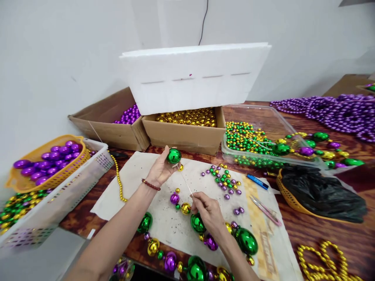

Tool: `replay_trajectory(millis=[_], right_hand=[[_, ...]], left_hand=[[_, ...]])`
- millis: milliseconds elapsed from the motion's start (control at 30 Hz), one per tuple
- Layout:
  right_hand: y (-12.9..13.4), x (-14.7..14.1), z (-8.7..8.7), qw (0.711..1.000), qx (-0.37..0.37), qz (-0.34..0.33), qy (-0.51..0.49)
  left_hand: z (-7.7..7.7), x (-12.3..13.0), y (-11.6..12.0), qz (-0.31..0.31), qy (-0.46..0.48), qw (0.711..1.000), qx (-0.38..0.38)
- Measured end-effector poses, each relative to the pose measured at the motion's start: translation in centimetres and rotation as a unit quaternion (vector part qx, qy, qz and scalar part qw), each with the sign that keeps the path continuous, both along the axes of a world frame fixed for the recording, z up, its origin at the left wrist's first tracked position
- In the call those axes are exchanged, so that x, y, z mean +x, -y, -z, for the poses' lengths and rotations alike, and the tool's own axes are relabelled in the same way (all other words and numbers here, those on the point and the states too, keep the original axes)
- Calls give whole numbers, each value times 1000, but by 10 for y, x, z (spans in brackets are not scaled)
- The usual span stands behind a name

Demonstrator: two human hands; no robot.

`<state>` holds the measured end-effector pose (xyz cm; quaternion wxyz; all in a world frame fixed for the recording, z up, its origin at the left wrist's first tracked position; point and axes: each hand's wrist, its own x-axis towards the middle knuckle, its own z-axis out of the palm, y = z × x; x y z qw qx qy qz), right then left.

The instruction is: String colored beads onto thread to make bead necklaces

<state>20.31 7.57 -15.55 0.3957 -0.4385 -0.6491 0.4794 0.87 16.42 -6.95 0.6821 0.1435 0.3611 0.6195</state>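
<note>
My left hand (164,166), with a brown beaded bracelet at its wrist, holds a shiny green ball (174,155) above the white cloth. A small gold bead (180,167) is just below that ball. From there a thin white string (185,180) runs down to my right hand (205,208), whose fingers are pinched on it. Beneath my right hand lies a strand of large green, gold and purple balls (197,268), curving along the table's front edge. Small loose purple and green beads (225,179) are scattered on the cloth (131,175).
Cardboard boxes of purple (117,134) and gold beads (184,134) stand behind, under a white foam box (193,78). A clear bin (228,150), blue cutter (258,181), pink-handled snips (266,210) and black-bagged basket (319,195) are right; an orange basket (83,158) is left.
</note>
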Motion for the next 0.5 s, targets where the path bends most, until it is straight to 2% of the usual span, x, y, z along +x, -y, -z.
replay_trajectory(millis=[300,500], right_hand=[[-4,-11,-6,1000,18,15,-17],[-15,-23,-23,998,35,38,-23]], left_hand=[[6,13,17,-3,-43,992,119],[9,25,31,11,-92,985,143]])
